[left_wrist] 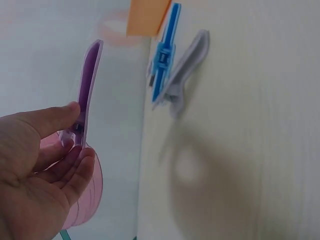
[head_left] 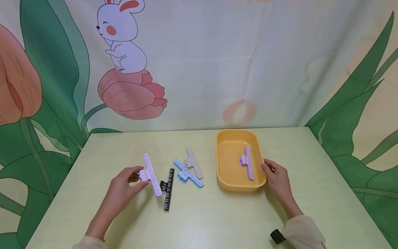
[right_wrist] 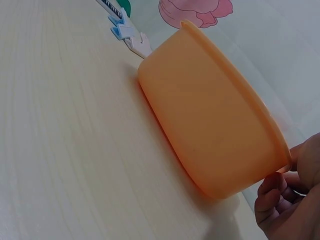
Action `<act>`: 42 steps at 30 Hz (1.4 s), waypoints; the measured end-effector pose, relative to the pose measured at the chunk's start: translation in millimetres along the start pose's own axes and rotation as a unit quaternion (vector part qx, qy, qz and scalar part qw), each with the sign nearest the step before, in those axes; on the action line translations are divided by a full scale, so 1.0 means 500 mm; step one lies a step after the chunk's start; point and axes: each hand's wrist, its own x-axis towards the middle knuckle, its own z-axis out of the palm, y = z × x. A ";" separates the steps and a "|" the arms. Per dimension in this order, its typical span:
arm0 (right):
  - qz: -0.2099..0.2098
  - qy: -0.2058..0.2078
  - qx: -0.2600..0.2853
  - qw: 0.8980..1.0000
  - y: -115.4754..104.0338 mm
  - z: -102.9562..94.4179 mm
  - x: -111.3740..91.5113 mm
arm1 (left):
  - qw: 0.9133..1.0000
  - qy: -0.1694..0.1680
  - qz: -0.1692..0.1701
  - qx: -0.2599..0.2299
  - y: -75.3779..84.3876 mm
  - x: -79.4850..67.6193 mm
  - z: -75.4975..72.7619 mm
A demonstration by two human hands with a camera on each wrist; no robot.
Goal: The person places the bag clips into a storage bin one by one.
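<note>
My left hand (head_left: 122, 186) pinches a light purple clip (head_left: 151, 174) with a piano-key pattern, held above the table. The left wrist view shows its darker purple hollow underside, with the thumb on one side and fingers on the other. In the head view the clip's lower end overlaps a black piano-key clip (head_left: 168, 190) on the table. My right hand (head_left: 277, 181) grips the right rim of a yellow plastic bin (head_left: 221, 173), thumb over the edge and fingers outside. Inside the bin lies another purple piano-key clip (head_left: 249, 162).
Between the left hand and the bin lie a blue piano-key clip (head_left: 189, 174) and a pale greyish-lavender clip (head_left: 194, 162). A printed curtain (head_left: 199, 69) hangs behind the table's back edge. A black object (head_left: 277, 236) sits by the right sleeve.
</note>
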 end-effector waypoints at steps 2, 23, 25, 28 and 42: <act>0.001 0.000 0.001 1.000 -0.001 0.000 0.000 | 1.000 -0.001 0.004 -0.002 0.014 0.005 0.001; -0.009 0.015 -0.003 1.000 0.011 0.000 0.005 | 0.998 -0.032 0.036 -0.027 0.158 0.061 0.054; -0.010 0.015 0.001 1.000 0.012 0.000 0.005 | 0.998 -0.035 0.044 -0.028 0.168 0.066 0.060; -0.010 0.014 0.005 1.000 0.012 0.002 0.007 | 0.997 -0.043 0.061 -0.034 0.182 0.074 0.070; -0.016 0.016 0.006 1.000 0.015 0.002 0.006 | 0.992 -0.084 0.080 -0.051 0.250 0.116 0.132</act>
